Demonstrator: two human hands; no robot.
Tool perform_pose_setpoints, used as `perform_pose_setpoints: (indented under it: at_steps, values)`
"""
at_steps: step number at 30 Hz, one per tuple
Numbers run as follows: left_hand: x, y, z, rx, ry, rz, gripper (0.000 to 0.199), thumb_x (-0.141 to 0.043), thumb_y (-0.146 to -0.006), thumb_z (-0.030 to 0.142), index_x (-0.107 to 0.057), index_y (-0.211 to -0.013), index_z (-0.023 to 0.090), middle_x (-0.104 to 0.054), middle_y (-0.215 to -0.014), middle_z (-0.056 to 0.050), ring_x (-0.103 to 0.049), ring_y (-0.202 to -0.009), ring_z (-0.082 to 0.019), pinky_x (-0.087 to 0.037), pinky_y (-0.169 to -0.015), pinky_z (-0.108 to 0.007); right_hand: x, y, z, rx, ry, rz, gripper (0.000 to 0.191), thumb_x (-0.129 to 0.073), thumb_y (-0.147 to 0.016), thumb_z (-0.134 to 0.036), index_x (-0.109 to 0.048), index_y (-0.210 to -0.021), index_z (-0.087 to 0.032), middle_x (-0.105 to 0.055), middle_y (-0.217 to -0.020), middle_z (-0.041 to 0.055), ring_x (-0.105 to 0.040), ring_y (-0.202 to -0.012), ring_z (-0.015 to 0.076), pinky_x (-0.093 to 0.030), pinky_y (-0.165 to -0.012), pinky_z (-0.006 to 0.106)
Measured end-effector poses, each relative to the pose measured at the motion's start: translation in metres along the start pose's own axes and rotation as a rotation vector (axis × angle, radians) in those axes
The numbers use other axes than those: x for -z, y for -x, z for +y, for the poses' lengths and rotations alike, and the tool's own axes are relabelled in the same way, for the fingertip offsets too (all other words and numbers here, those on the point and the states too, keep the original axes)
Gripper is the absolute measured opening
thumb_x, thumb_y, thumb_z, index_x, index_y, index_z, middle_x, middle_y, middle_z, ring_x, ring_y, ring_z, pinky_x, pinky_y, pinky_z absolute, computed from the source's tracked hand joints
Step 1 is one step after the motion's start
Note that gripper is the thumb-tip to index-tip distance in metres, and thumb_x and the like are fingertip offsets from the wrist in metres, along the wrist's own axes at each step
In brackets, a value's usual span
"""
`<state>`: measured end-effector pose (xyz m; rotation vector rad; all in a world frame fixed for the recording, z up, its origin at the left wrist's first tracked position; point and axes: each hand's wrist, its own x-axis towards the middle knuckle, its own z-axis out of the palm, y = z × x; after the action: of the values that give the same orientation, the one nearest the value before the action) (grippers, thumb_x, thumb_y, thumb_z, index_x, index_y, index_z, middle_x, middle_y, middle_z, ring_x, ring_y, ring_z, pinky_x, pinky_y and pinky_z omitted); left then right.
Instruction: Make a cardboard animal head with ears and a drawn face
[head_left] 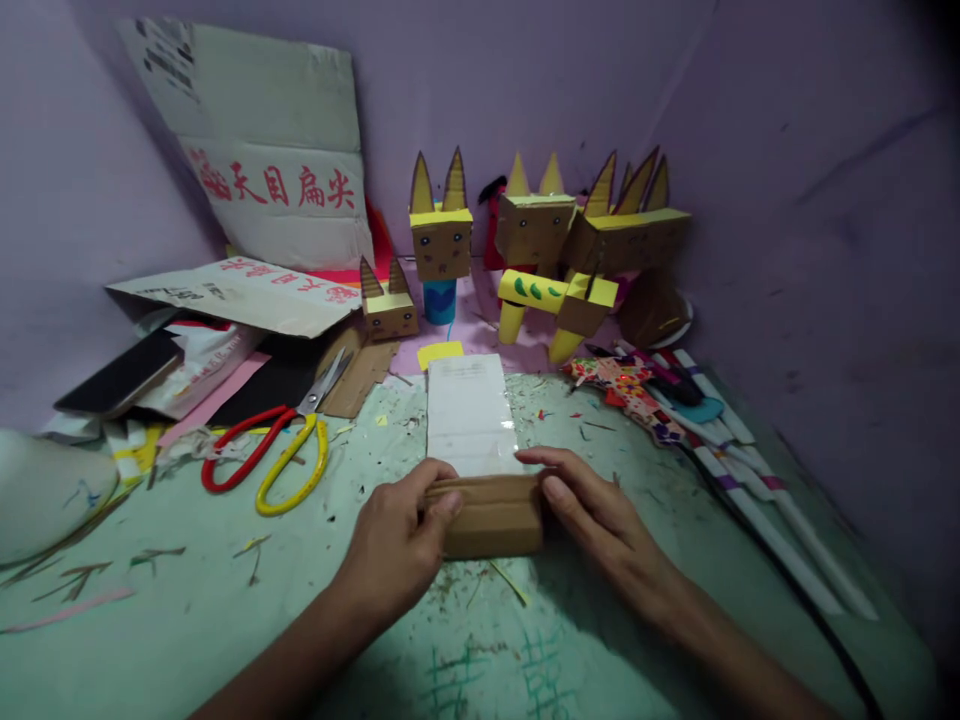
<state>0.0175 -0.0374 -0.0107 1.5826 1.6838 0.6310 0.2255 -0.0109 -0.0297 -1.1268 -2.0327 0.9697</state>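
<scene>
A strip of cardboard stands between my hands, its near part folded into a brown box shape [493, 520] and its white far part [469, 405] lying flat on the green table. My left hand [401, 530] pinches the left end of the brown fold, thumb on the near side. At the right end, my right hand [600, 515] touches the fold with its thumb and index finger apart, the index reaching over the white part. Red and yellow handled scissors [289, 420] lie to the left with their blades pointing away.
Cardboard animal figures [442, 245] with pointed ears stand at the back. Printed cardboard sheets [281, 180] and a black phone-like object [120, 372] are at the left. White paper rolls [772, 510] and a black cable [795, 590] lie at the right. Scraps dot the green table [300, 620].
</scene>
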Motion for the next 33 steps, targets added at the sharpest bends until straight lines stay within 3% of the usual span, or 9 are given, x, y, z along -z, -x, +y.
perform_pose_setpoints:
  at_steps: [4, 9, 12, 15, 20, 23, 27, 30, 33]
  values:
    - [0.003, -0.003, -0.003, -0.006, 0.181, -0.059, 0.024, -0.044, -0.084, 0.037, -0.059, -0.077, 0.02, -0.058, -0.067, 0.001, -0.051, -0.065, -0.018, -0.035, -0.058, -0.026, 0.01, 0.006, 0.013, 0.436, 0.286, -0.017, 0.036, -0.045, -0.09, -0.011, -0.057, -0.119, -0.028, -0.054, -0.131, 0.0073, -0.053, -0.116, 0.0215, -0.046, -0.092, 0.036]
    - [0.004, -0.005, -0.007, -0.031, 0.326, -0.117, 0.024, -0.048, -0.082, 0.036, -0.06, -0.072, 0.017, -0.057, -0.067, 0.001, -0.05, -0.066, -0.016, -0.036, -0.058, -0.025, 0.009, -0.005, 0.012, 0.701, 0.582, 0.029, 0.039, -0.041, -0.093, -0.01, -0.051, -0.127, -0.024, -0.056, -0.132, 0.0072, -0.043, -0.128, 0.0204, -0.035, -0.106, 0.044]
    - [0.007, -0.003, -0.005, -0.034, 0.4, 0.031, 0.021, -0.053, -0.08, 0.035, -0.061, -0.074, 0.017, -0.055, -0.064, 0.002, -0.048, -0.06, -0.013, -0.035, -0.054, -0.022, 0.007, -0.006, 0.011, 0.582, 0.552, 0.243, 0.044, -0.044, -0.09, -0.009, -0.044, -0.132, -0.02, -0.055, -0.13, 0.0126, -0.05, -0.121, 0.0219, -0.044, -0.099, 0.043]
    - [0.013, -0.003, -0.002, -0.056, 0.487, 0.385, 0.017, -0.059, -0.078, 0.034, -0.062, -0.08, 0.018, -0.057, -0.064, 0.003, -0.047, -0.059, -0.011, -0.036, -0.052, -0.02, -0.003, 0.003, 0.01, 0.239, 0.539, 0.485, 0.048, -0.041, -0.092, -0.019, -0.034, -0.139, -0.013, -0.051, -0.131, 0.0209, -0.05, -0.121, 0.0296, -0.046, -0.095, 0.051]
    - [0.018, -0.011, 0.0, -0.087, 0.589, 0.597, 0.017, -0.061, -0.077, 0.033, -0.063, -0.084, 0.018, -0.049, -0.055, 0.007, -0.04, -0.051, -0.008, -0.034, -0.049, -0.018, -0.055, 0.034, -0.012, 0.152, 0.712, 0.048, 0.075, -0.049, -0.084, -0.052, -0.042, -0.132, 0.006, -0.044, -0.133, 0.0353, -0.036, -0.127, 0.0468, -0.035, -0.096, 0.066]
    - [0.015, -0.016, -0.003, -0.117, 0.631, 0.604, 0.016, -0.063, -0.077, 0.033, -0.063, -0.083, 0.018, -0.044, -0.052, 0.008, -0.037, -0.049, -0.007, -0.033, -0.048, -0.017, -0.081, 0.051, -0.038, 0.445, 0.529, -0.2, 0.058, -0.05, -0.084, -0.055, -0.055, -0.125, -0.014, -0.058, -0.129, 0.0155, -0.046, -0.125, 0.0312, -0.042, -0.1, 0.047]
    - [0.012, -0.017, -0.01, -0.13, 0.621, 0.589, 0.016, -0.065, -0.075, 0.032, -0.063, -0.081, 0.017, -0.05, -0.056, 0.006, -0.041, -0.051, -0.008, -0.033, -0.048, -0.018, -0.072, 0.054, -0.051, 0.484, 0.481, -0.208, 0.036, -0.04, -0.093, -0.046, -0.055, -0.123, -0.036, -0.061, -0.127, -0.0043, -0.049, -0.124, 0.0157, -0.041, -0.102, 0.035]
    - [0.014, -0.016, -0.01, -0.139, 0.616, 0.597, 0.016, -0.064, -0.075, 0.032, -0.063, -0.081, 0.017, -0.049, -0.055, 0.006, -0.041, -0.05, -0.008, -0.033, -0.048, -0.018, -0.053, 0.03, -0.04, 0.348, 0.512, -0.128, 0.045, -0.035, -0.095, -0.041, -0.05, -0.131, -0.019, -0.055, -0.133, 0.0102, -0.045, -0.127, 0.0239, -0.035, -0.105, 0.047]
    - [0.016, -0.019, -0.007, -0.159, 0.62, 0.608, 0.018, -0.062, -0.077, 0.034, -0.062, -0.083, 0.017, -0.051, -0.058, 0.006, -0.044, -0.053, -0.009, -0.035, -0.05, -0.019, -0.053, 0.0, -0.035, -0.111, 0.673, -0.023, 0.066, -0.048, -0.088, -0.046, -0.045, -0.131, 0.004, -0.041, -0.138, 0.0303, -0.031, -0.133, 0.0404, -0.025, -0.106, 0.061]
